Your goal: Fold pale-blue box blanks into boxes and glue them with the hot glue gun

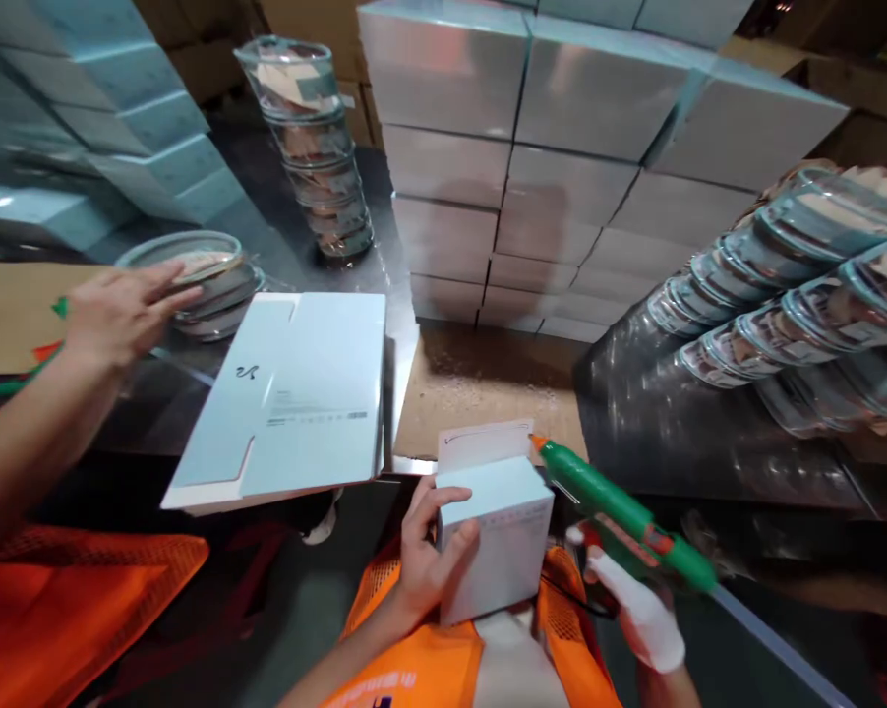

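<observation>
My left hand (429, 556) is wrapped round the left side of a small pale blue box (499, 551), held upright against my orange vest. The box's top flap (484, 442) stands open. My right hand (631, 600), in a white glove, grips a green glue gun (620, 511). The gun's orange nozzle (538, 442) touches the right edge of the open flap.
A stack of flat pale blue box blanks (288, 393) lies on the table. A co-worker's hand (119, 310) reaches toward clear lidded tubs (207, 270) at the left. Stacked silver boxes (561, 177) rise behind. More clear tubs (790, 285) lean in rows at the right, and another stack of tubs (315, 147) stands at the back.
</observation>
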